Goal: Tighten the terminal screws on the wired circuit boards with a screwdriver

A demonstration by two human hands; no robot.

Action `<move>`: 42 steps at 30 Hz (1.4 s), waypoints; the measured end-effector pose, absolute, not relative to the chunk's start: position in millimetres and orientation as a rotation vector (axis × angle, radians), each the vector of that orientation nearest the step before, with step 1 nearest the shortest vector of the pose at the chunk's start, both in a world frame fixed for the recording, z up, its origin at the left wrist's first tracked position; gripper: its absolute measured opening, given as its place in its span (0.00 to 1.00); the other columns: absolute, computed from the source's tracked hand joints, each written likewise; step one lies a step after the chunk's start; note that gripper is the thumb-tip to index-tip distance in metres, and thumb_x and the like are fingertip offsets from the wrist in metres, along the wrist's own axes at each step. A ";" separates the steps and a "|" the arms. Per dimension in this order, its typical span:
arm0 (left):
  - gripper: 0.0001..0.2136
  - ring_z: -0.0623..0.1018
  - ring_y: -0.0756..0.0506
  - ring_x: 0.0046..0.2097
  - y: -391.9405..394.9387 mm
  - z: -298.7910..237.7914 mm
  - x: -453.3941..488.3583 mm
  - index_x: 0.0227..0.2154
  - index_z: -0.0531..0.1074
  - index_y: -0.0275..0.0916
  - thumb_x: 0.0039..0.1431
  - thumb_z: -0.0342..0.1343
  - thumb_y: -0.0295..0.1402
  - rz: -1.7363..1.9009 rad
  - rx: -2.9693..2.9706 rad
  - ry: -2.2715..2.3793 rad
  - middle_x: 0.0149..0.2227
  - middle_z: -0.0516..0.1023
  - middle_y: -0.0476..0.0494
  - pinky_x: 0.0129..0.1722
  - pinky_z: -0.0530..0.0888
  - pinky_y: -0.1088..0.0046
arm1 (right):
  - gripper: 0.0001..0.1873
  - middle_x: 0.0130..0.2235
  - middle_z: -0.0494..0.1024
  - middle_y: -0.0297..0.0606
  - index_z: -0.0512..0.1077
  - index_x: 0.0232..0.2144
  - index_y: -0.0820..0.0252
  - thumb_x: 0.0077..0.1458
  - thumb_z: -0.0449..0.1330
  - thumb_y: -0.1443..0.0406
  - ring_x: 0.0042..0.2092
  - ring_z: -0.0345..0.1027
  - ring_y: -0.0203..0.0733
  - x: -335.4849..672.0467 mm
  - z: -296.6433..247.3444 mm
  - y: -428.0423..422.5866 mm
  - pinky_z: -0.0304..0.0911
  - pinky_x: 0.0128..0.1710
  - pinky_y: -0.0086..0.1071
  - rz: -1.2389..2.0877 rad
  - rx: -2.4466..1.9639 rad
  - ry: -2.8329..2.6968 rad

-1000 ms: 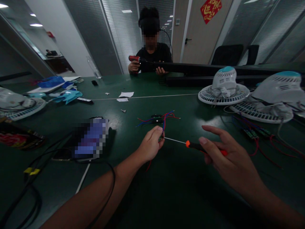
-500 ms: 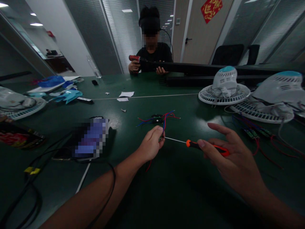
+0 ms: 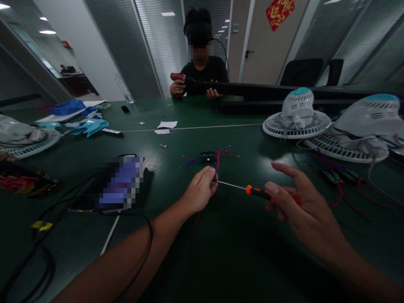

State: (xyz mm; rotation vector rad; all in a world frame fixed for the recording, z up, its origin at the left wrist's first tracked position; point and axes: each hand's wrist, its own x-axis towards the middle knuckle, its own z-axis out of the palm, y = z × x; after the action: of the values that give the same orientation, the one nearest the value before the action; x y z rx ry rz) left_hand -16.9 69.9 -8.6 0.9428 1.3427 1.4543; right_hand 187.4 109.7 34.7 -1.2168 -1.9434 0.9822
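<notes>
Green tabletop (image 3: 233,252) spreads beneath a dim, glass-walled office, with one co-worker (image 3: 205,69) seated across it at 12 o'clock, a red power tool (image 3: 178,77) in hand. Mark the dial's centre by the small circuit board (image 3: 212,182), mostly hidden in the left hand (image 3: 198,189), thumb and fingers pinching it. One screwdriver (image 3: 259,191) points in from just past 3 o'clock; the right hand (image 3: 306,210) pinches its handle between thumb and curled fingers, index finger lifted clear. Its tip meets the board's edge, though what it engages is too small to tell. That loose hold could let the tip slip, scratching the board or jabbing the fingers bracing it; twisting might also strain the red and blue wires (image 3: 217,165) at 12 o'clock, too tangled to count. Counting the rest: seemingly two loose boards (image 3: 208,160) at 12 o'clock, two wired boards (image 3: 349,174) at 3, two white vented housings (image 3: 296,111) between 2 and 3, one phone-like device (image 3: 120,185) at 9.
</notes>
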 end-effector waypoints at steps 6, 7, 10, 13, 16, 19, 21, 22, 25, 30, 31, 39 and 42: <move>0.13 0.63 0.55 0.21 69.7 -3.8 -14.4 0.23 0.64 0.38 0.59 0.47 0.39 1.466 0.889 1.364 0.21 0.60 0.54 0.19 0.59 0.81 | 0.29 0.15 0.71 0.28 0.65 0.57 0.61 0.61 0.51 0.50 0.17 0.66 0.41 188.6 35.0 112.3 0.60 0.15 0.33 0.892 -1.296 -1.998; 0.13 0.63 0.55 0.21 69.8 -2.9 -14.0 0.22 0.64 0.38 0.58 0.48 0.40 1.466 0.875 1.368 0.22 0.61 0.54 0.19 0.59 0.81 | 0.28 0.15 0.71 0.28 0.66 0.56 0.61 0.60 0.52 0.50 0.16 0.66 0.41 188.2 34.6 112.3 0.59 0.15 0.33 0.879 -1.277 -2.004; 0.14 0.62 0.55 0.21 70.0 -2.3 -13.8 0.22 0.64 0.38 0.57 0.49 0.41 1.462 0.870 1.373 0.22 0.61 0.54 0.19 0.59 0.81 | 0.29 0.17 0.73 0.29 0.65 0.56 0.62 0.58 0.55 0.51 0.17 0.66 0.40 186.7 32.8 111.6 0.60 0.15 0.33 0.888 -1.212 -1.988; 0.14 0.62 0.55 0.20 70.1 -4.6 -14.9 0.23 0.64 0.38 0.58 0.47 0.41 1.455 0.922 1.363 0.21 0.61 0.54 0.18 0.59 0.80 | 0.31 0.20 0.76 0.32 0.64 0.56 0.63 0.56 0.57 0.51 0.20 0.69 0.41 185.7 31.9 110.5 0.63 0.17 0.33 0.924 -1.192 -1.942; 0.13 0.61 0.55 0.20 70.2 -7.5 -16.1 0.23 0.64 0.38 0.59 0.46 0.40 1.456 0.935 1.359 0.21 0.60 0.54 0.18 0.58 0.80 | 0.32 0.22 0.77 0.33 0.63 0.56 0.63 0.54 0.60 0.51 0.19 0.68 0.40 185.6 32.0 109.7 0.63 0.16 0.33 0.937 -1.197 -1.902; 0.13 0.62 0.55 0.20 70.6 -8.9 -16.5 0.23 0.64 0.38 0.59 0.46 0.40 1.457 0.921 1.350 0.21 0.60 0.54 0.19 0.58 0.80 | 0.33 0.22 0.76 0.32 0.63 0.56 0.63 0.53 0.61 0.52 0.19 0.67 0.39 185.6 32.0 109.6 0.62 0.17 0.32 0.930 -1.209 -1.895; 0.13 0.62 0.55 0.20 70.7 -8.9 -16.5 0.23 0.64 0.38 0.59 0.46 0.41 1.458 0.921 1.344 0.21 0.60 0.54 0.19 0.58 0.81 | 0.33 0.21 0.76 0.31 0.62 0.56 0.63 0.53 0.61 0.52 0.19 0.67 0.39 185.4 32.0 109.9 0.62 0.16 0.32 0.934 -1.207 -1.897; 0.13 0.63 0.55 0.20 70.7 -8.6 -16.3 0.23 0.64 0.38 0.59 0.46 0.40 1.462 0.921 1.344 0.21 0.60 0.54 0.19 0.58 0.81 | 0.33 0.21 0.76 0.31 0.62 0.56 0.62 0.53 0.61 0.52 0.19 0.67 0.39 185.3 32.1 110.0 0.62 0.16 0.32 0.936 -1.207 -1.897; 0.13 0.62 0.55 0.20 70.3 -6.9 -15.8 0.23 0.64 0.38 0.59 0.46 0.40 1.462 0.925 1.356 0.21 0.60 0.54 0.19 0.58 0.81 | 0.34 0.22 0.76 0.32 0.62 0.56 0.62 0.53 0.61 0.52 0.19 0.67 0.40 185.1 33.2 110.0 0.61 0.16 0.32 0.933 -1.231 -1.894; 0.13 0.62 0.55 0.20 70.2 -5.7 -15.8 0.23 0.63 0.38 0.60 0.45 0.39 1.452 0.942 1.359 0.21 0.60 0.54 0.19 0.58 0.80 | 0.35 0.25 0.78 0.34 0.62 0.56 0.61 0.50 0.63 0.51 0.21 0.69 0.41 185.6 35.2 106.9 0.61 0.16 0.32 0.937 -1.235 -1.852; 0.13 0.62 0.55 0.20 70.2 -6.0 -16.0 0.23 0.63 0.38 0.60 0.45 0.39 1.449 0.950 1.356 0.21 0.60 0.54 0.18 0.58 0.80 | 0.36 0.26 0.78 0.35 0.63 0.56 0.61 0.49 0.64 0.51 0.21 0.69 0.41 185.8 35.2 106.1 0.61 0.16 0.32 0.949 -1.230 -1.828; 0.13 0.62 0.55 0.20 69.8 -6.5 -16.2 0.23 0.63 0.38 0.60 0.44 0.39 1.443 0.974 1.386 0.21 0.61 0.54 0.19 0.58 0.80 | 0.30 0.15 0.73 0.29 0.66 0.56 0.59 0.60 0.50 0.47 0.17 0.66 0.40 188.6 32.8 111.3 0.61 0.15 0.32 0.997 -1.289 -1.908; 0.13 0.62 0.55 0.20 70.4 -6.1 -15.8 0.23 0.63 0.38 0.61 0.44 0.38 1.451 0.980 1.383 0.21 0.60 0.54 0.19 0.58 0.80 | 0.29 0.15 0.73 0.29 0.67 0.55 0.60 0.59 0.53 0.49 0.16 0.66 0.40 188.6 31.9 113.3 0.61 0.15 0.32 0.900 -1.282 -1.971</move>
State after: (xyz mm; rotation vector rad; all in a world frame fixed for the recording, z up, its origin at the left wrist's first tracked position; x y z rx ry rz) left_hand -15.8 70.4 -6.1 0.9797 1.3827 1.4514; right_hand 188.6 113.3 31.9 -1.2815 -1.9708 0.8998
